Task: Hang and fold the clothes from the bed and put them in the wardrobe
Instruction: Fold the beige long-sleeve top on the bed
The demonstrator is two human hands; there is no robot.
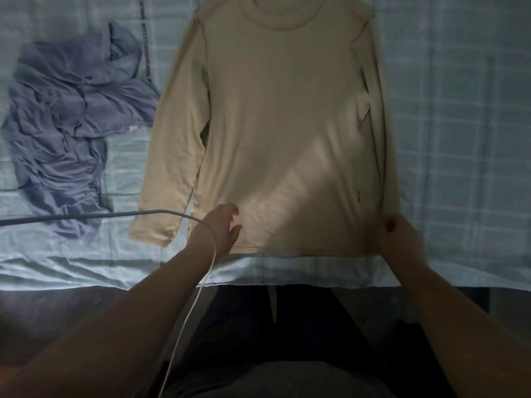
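Top (281, 124) spread flat, not folded. Blue garment (66, 133) crumpled at 9 o'clock. Left hand (222, 228) resting loose on hem (301, 251); right hand (399, 239) pinching hem corner. Folding, wardrobe pending.

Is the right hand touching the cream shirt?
Touching. The head view shows the right hand with its fingers curled, pinching the bottom corner of the cream shirt.

A white cable (115, 215) hangs in a loop above the dark wooden floor (57, 311).

Dim room, soft motion blur, wide-angle edge distortion
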